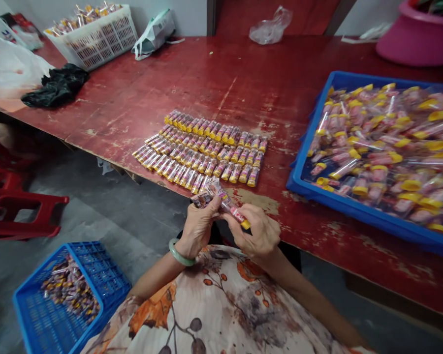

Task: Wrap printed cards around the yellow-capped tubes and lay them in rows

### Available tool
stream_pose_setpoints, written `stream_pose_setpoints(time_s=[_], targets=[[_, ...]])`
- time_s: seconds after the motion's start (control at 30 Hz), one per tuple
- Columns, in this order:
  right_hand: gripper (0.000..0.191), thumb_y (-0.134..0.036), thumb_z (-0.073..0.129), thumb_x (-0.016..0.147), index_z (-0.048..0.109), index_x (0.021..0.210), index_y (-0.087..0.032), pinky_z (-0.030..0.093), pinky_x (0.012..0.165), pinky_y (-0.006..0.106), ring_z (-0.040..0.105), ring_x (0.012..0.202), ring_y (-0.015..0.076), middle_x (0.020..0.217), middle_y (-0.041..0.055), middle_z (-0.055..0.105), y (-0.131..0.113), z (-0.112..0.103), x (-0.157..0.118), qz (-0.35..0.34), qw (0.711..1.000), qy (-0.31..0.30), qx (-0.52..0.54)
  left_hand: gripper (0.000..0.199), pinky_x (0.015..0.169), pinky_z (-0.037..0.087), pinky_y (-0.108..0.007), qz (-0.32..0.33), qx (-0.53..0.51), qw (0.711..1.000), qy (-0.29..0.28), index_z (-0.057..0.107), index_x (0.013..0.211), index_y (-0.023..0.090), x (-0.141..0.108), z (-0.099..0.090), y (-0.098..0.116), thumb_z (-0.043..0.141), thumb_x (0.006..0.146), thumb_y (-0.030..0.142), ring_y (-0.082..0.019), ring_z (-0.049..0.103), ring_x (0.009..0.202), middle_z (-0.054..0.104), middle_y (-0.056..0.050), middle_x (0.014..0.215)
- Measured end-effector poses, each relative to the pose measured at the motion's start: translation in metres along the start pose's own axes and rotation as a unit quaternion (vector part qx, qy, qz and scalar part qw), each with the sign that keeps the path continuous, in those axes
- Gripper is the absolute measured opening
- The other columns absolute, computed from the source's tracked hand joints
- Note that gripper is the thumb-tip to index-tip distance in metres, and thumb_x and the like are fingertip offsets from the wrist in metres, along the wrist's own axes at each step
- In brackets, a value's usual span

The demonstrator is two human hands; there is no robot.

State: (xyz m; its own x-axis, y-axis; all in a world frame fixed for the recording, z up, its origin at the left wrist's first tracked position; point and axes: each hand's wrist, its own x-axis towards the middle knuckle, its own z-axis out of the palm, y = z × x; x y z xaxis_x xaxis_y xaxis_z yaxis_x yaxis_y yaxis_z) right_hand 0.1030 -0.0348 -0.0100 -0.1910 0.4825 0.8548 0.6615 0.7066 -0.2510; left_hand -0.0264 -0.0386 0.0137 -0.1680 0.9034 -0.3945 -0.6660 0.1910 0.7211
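Between my two hands, in front of my body at the table edge, is a clear plastic tube (227, 201) with a yellow cap and pink contents. My left hand (199, 223), with a green bangle at the wrist, is closed on the tube's upper end and on a small stack of printed wrappers or labels (202, 199). My right hand (256, 228) grips the yellow-capped end. Just beyond, rows of tubes with printed labels (206, 147) lie side by side on the red table (280, 108).
At right, a blue tray (299, 167) holds many loose tubes. A blue basket (110, 270) with labelled tubes stands on the floor at lower left. A white crate (107, 39), a black bag (57, 86) and a pink tub (413, 39) are at the back. A red stool (40, 211) stands left.
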Motion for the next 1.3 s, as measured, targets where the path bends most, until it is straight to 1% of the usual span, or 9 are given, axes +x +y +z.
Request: stream_pose_setpoints(time_s=[0.13, 0.2, 0.3, 0.37, 0.43, 0.6, 0.7, 0.9, 1.3], targets=[[0.032, -0.018, 0.076, 0.076, 0.056, 0.100, -0.015, 0.054, 0.063, 0.024, 0.068, 0.073, 0.0162, 0.081, 0.0056, 0.067, -0.002, 0.006, 0.000, 0.042, 0.999, 0.023, 0.011, 0.035, 0.062, 0.051, -0.022, -0.013, 0.009, 1.000, -0.016, 0.070, 0.084, 0.014, 0.000, 0.002, -0.001, 0.085, 0.062, 0.035, -0.010, 0.061, 0.066, 0.069, 0.000, 0.079], [0.030, -0.016, 0.073, 0.078, 0.056, 0.103, -0.018, 0.054, 0.064, 0.026, 0.068, 0.077, 0.0176, 0.085, 0.0060, 0.067, 0.000, 0.007, 0.001, 0.037, 0.999, 0.006, 0.015, 0.034, 0.064, 0.050, -0.022, -0.013, 0.013, 1.000, -0.021, 0.069, 0.082, 0.013, 0.000, 0.002, -0.002, 0.086, 0.060, 0.032, -0.010, 0.061, 0.065, 0.068, 0.000, 0.075], [0.032, -0.020, 0.068, 0.082, 0.055, 0.111, -0.018, 0.057, 0.068, 0.030, 0.067, 0.092, 0.0217, 0.096, 0.0102, 0.067, 0.009, 0.000, 0.008, 0.036, 0.989, -0.086, 0.116, 0.031, 0.063, 0.049, -0.021, -0.020, 0.021, 0.999, -0.018, 0.068, 0.079, 0.013, 0.002, 0.002, 0.001, 0.086, 0.061, 0.031, -0.009, 0.060, 0.062, 0.067, 0.001, 0.072], [0.035, -0.024, 0.065, 0.085, 0.055, 0.117, -0.016, 0.058, 0.070, 0.031, 0.065, 0.100, 0.0227, 0.106, 0.0135, 0.066, 0.015, -0.010, 0.013, 0.062, 0.962, -0.160, 0.210, 0.029, 0.058, 0.048, -0.021, -0.025, 0.029, 0.999, -0.027, 0.068, 0.076, 0.014, 0.003, 0.001, 0.005, 0.085, 0.062, 0.032, -0.009, 0.058, 0.058, 0.066, 0.001, 0.069], [0.032, -0.022, 0.062, 0.087, 0.056, 0.118, -0.015, 0.057, 0.074, 0.032, 0.065, 0.101, 0.0217, 0.110, 0.0137, 0.066, 0.019, -0.020, 0.016, 0.086, 0.946, -0.183, 0.254, 0.028, 0.055, 0.048, -0.021, -0.033, 0.036, 0.998, -0.045, 0.068, 0.075, 0.014, 0.002, 0.001, 0.008, 0.085, 0.062, 0.032, -0.008, 0.057, 0.055, 0.065, 0.001, 0.068], [0.021, -0.014, 0.063, 0.084, 0.063, 0.105, -0.018, 0.056, 0.074, 0.030, 0.067, 0.086, 0.0175, 0.095, 0.0078, 0.068, 0.016, -0.024, 0.011, 0.108, 0.971, -0.067, 0.202, 0.027, 0.053, 0.048, -0.019, -0.069, 0.044, 0.991, -0.105, 0.068, 0.073, 0.013, -0.003, 0.005, 0.003, 0.086, 0.060, 0.029, -0.008, 0.056, 0.053, 0.065, 0.001, 0.065], [0.020, -0.017, 0.062, 0.086, 0.063, 0.106, -0.019, 0.056, 0.071, 0.029, 0.067, 0.084, 0.0165, 0.094, 0.0069, 0.069, 0.014, -0.021, 0.008, 0.092, 0.981, -0.030, 0.166, 0.028, 0.053, 0.048, -0.020, -0.081, 0.045, 0.987, -0.133, 0.068, 0.073, 0.013, -0.006, 0.007, 0.000, 0.086, 0.061, 0.030, -0.008, 0.056, 0.053, 0.064, 0.001, 0.064], [0.022, -0.016, 0.063, 0.085, 0.064, 0.106, -0.021, 0.057, 0.069, 0.029, 0.068, 0.083, 0.0168, 0.093, 0.0061, 0.070, 0.017, -0.026, 0.007, 0.103, 0.976, -0.037, 0.191, 0.031, 0.051, 0.049, -0.020, -0.080, 0.050, 0.986, -0.139, 0.068, 0.073, 0.014, -0.008, 0.008, 0.000, 0.088, 0.057, 0.032, -0.009, 0.057, 0.056, 0.066, -0.001, 0.070], [0.027, -0.005, 0.061, 0.081, 0.068, 0.102, -0.022, 0.057, 0.064, 0.027, 0.068, 0.078, 0.0151, 0.093, 0.0059, 0.070, 0.004, -0.022, 0.005, 0.100, 0.983, 0.025, 0.150, 0.033, 0.052, 0.048, -0.022, -0.095, 0.057, 0.983, -0.150, 0.068, 0.072, 0.013, -0.008, 0.007, -0.004, 0.088, 0.056, 0.034, -0.009, 0.057, 0.051, 0.067, -0.001, 0.066]])
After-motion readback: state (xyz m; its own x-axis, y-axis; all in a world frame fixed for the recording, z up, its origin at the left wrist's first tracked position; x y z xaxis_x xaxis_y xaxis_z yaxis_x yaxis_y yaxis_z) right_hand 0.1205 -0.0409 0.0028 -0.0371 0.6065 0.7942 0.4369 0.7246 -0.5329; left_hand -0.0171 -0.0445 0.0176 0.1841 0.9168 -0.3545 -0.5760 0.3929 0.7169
